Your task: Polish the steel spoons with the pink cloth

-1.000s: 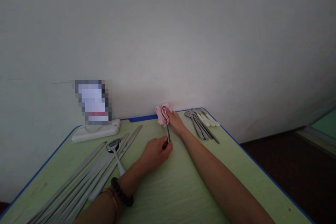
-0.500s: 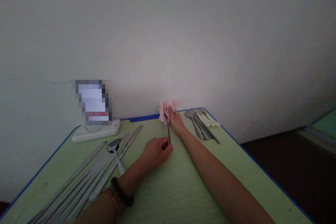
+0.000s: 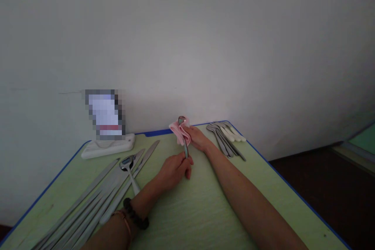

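My left hand (image 3: 175,169) is closed round the handle end of a metal spoon (image 3: 186,149), which points away from me above the table. The spoon's bowl shows at the top, against a pink and white cloth (image 3: 176,129). My right hand (image 3: 197,137) grips this cloth, folded about the spoon's neck; some of its fingers are hidden behind the cloth. Near my left forearm, another spoon (image 3: 127,163) lies across several table knives (image 3: 96,199). To the right of my right hand rests a group of metal spoons (image 3: 219,140) beside white-handled cutlery (image 3: 230,133).
A phone-like screen (image 3: 104,113), blurred out, stands on a white power strip or similar base (image 3: 108,146) at the back left. The light green table (image 3: 190,215) has a blue edge and meets a plain wall (image 3: 205,47). Dark floor lies to the right.
The cloth has slid down from the spoon's bowl to its neck, so the bowl now shows. My right hand has come slightly nearer, and my left fingers have shifted on the handle.
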Tool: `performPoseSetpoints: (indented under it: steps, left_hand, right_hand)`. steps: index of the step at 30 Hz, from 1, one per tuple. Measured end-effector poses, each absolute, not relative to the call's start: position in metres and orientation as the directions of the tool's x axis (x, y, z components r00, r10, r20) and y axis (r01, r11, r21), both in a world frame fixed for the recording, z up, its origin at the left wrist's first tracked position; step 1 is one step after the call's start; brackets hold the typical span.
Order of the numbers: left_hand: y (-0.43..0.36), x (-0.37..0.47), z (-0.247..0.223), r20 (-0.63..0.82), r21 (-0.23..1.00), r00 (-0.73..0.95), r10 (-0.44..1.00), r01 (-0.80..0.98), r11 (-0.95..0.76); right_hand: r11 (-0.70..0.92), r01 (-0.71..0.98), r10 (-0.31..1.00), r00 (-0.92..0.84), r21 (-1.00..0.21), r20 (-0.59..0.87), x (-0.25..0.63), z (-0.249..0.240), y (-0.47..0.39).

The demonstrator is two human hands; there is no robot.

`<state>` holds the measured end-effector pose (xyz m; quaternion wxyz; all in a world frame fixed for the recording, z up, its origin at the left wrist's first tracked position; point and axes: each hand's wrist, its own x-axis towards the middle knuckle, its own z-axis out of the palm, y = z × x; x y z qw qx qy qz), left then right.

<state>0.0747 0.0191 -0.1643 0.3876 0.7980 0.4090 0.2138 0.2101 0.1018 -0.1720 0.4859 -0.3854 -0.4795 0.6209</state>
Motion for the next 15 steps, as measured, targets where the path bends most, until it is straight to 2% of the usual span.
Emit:
performPoseSetpoints:
  steps: [3,9,15]
  left_hand:
    - [0.020,0.075,-0.165,0.019,0.780,0.564,0.826,0.508,-0.365]
    - [0.019,0.075,-0.163,-0.001,0.742,0.559,0.829,0.557,-0.374]
    - [0.016,0.076,-0.159,-0.015,0.713,0.569,0.822,0.582,-0.390]
  right_hand:
    - [-0.054,-0.291,0.988,-0.157,-0.955,-0.008,0.207,-0.172,0.104]
    - [0.096,-0.453,0.995,0.072,-0.887,0.071,0.204,-0.179,0.113]
    - [0.046,-0.399,0.997,-0.033,-0.916,0.064,0.205,-0.182,0.113]
